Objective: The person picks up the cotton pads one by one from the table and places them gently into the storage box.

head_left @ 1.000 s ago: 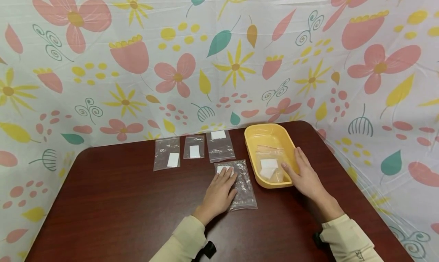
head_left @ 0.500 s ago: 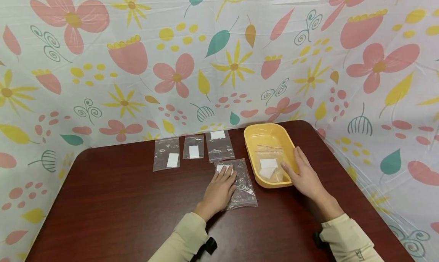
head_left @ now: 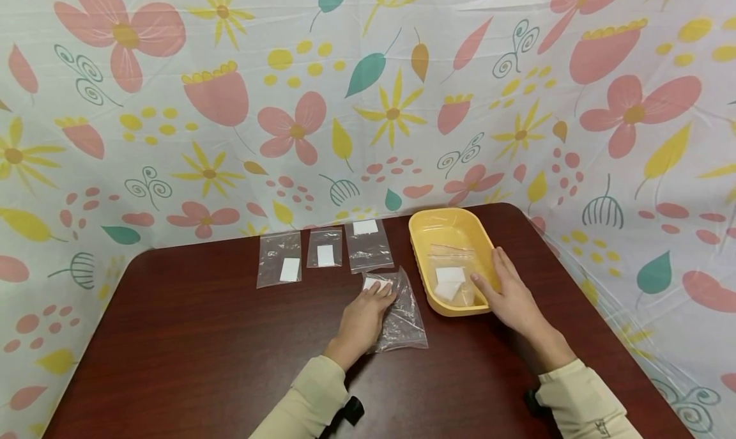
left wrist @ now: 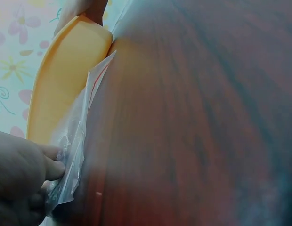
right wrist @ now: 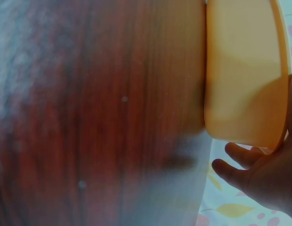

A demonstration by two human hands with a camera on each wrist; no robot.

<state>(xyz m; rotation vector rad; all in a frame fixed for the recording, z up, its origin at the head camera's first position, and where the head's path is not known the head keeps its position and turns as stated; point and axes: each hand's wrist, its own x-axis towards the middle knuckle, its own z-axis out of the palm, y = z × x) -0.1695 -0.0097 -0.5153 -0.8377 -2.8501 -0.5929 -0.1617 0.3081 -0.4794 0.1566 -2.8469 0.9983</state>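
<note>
Currently: left hand (head_left: 358, 324) pinches clear bag (head_left: 404, 317), 8 o'clock of yellow tray (head_left: 444, 227) | right hand (head_left: 513, 300) unclenched, at tray's 3 o'clock edge

No lettering, number or brand can be read here; the small dark mark (head_left: 601, 428) on your right sleeve (head_left: 579, 393) is too small to decipher.
</note>
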